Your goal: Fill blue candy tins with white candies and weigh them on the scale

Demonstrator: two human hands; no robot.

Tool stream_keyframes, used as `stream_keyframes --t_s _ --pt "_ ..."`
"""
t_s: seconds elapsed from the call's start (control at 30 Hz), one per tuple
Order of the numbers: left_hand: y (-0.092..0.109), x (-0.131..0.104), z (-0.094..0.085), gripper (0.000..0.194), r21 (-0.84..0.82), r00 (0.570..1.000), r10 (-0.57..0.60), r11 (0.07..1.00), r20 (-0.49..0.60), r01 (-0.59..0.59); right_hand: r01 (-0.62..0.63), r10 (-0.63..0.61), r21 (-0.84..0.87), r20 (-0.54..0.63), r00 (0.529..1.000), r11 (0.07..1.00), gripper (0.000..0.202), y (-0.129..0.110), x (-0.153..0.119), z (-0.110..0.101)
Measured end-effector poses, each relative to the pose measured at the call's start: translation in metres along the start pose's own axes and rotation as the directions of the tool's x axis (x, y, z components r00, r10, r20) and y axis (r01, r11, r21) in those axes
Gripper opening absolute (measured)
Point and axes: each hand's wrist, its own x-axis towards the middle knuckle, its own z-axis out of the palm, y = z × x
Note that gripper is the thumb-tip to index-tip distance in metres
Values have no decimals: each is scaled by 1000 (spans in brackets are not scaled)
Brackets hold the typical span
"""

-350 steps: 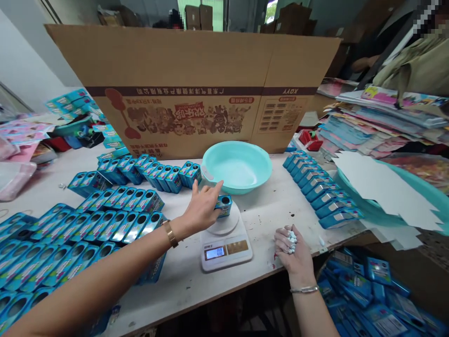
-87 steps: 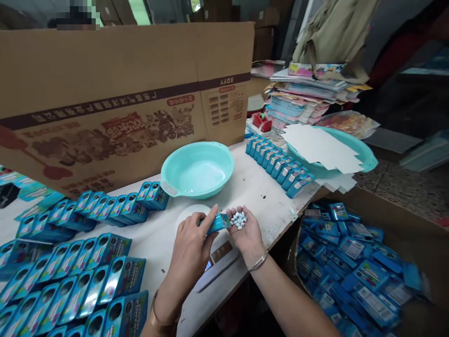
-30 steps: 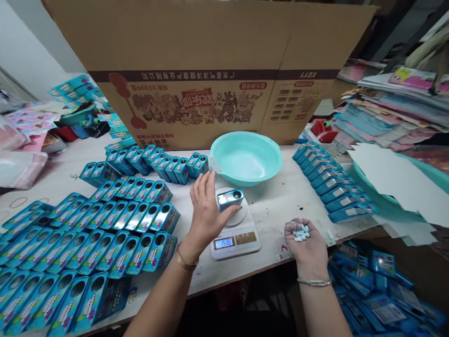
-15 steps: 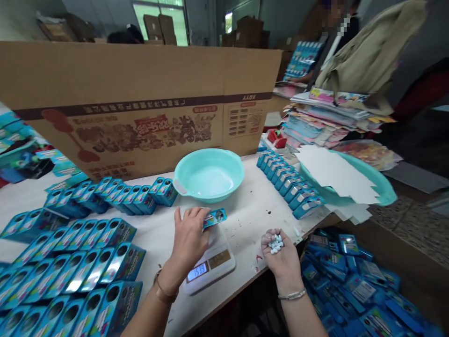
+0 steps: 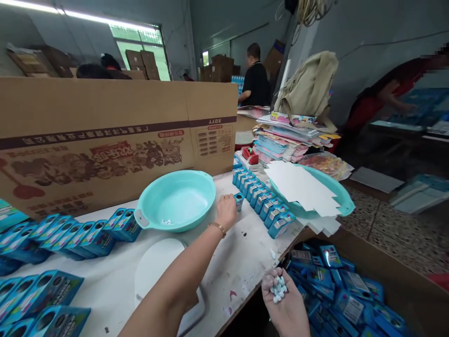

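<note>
My left hand [image 5: 226, 209] reaches across the table, its fingers closed on a small blue box [image 5: 239, 201] with a round hole in its top. That box stands beside a row of similar blue boxes [image 5: 260, 202]. Palm up at the table's front edge, my right hand [image 5: 290, 310] is cupped around a small heap of white pieces [image 5: 279, 289]. Under my left forearm lies a white digital scale [image 5: 154, 262], its display hidden. To the left of my left hand sits a turquoise basin [image 5: 209, 187] with a few white bits [image 5: 166, 221] inside.
More blue boxes [image 5: 45, 295] stand in rows at left. A large cardboard panel [image 5: 140, 105] rises behind the basin. White card sheets [image 5: 301, 185] lie over another basin at right. Below the table edge is a carton of flat blue boxes [image 5: 343, 290]. Other people are farther back.
My left hand has carried the blue box from over the scale to the right-hand row. The view has turned right and up. My right hand stays cupped around the white pieces.
</note>
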Motion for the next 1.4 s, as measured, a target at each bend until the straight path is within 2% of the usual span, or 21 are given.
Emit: stream_keyframes --t_s 0.07,0.13,0.2,0.27,0.3,0.33,0.4,0.5,0.57,0.63,0.7,0.8,0.9,0.97,1.1,1.2,1.3,1.4 --pt "4 -2 -3 48 -12 999 -1 1000 -37 1 2 -1 20 -35 999 1000 14 -2 2 2" --pt "6 -26 -13 67 -9 997 6 1000 -75 -7 -1 0 -19 -48 999 1000 15 -4 1 7" --pt "0 -71 -28 78 -18 992 45 999 -121 -48 -19 14 -76 -59 998 997 17 -4 -3 13" --pt "-14 -129 -47 85 -70 963 124 987 -241 -145 -56 48 -106 -83 995 993 21 -4 -6 20" --pt "-25 -161 -58 85 -74 948 111 987 -299 -139 -96 87 -106 -83 993 990 23 -4 -7 23" --pt "-38 -194 -70 84 -59 934 67 994 -350 -93 -122 114 -93 -90 989 988 25 -2 -7 27" --pt "-71 -258 -97 77 24 904 -72 996 -421 90 -181 177 -55 -79 981 982 26 5 -8 33" --pt "-125 -341 -136 69 209 858 -244 906 -451 368 -249 245 -85 -56 968 965 28 23 -12 39" --pt "-155 -379 -151 63 295 851 -324 837 -414 462 -261 260 -137 -29 965 956 29 41 -17 44" --pt "-172 -403 -154 64 347 838 -390 780 -381 521 -254 252 -147 -32 967 956 27 60 -23 49" --pt "-179 -417 -144 65 380 837 -412 755 -360 535 -263 256 -143 -65 965 954 24 79 -31 57" --pt "-180 -428 -119 56 385 847 -375 769 -376 511 -307 289 -165 -124 949 937 20 98 -44 69" --pt "-182 -433 -97 49 338 831 -337 795 -442 503 -328 302 -169 -163 939 929 17 106 -56 77" --pt "-182 -434 -90 49 315 823 -312 813 -475 490 -326 297 -162 -180 938 931 15 108 -61 80" --pt "-173 -435 -86 53 328 846 -223 851 -484 411 -334 303 -160 -190 934 929 15 113 -67 81" --pt "-163 -434 -87 50 277 862 -180 898 -474 341 -349 322 -166 -168 932 922 14 115 -67 77" --pt "-154 -428 -92 49 155 849 -225 930 -479 334 -347 326 -185 -135 936 919 13 112 -64 71" --pt "-148 -407 -99 56 4 807 -298 937 -509 349 -320 303 -193 -112 946 927 15 106 -59 65"
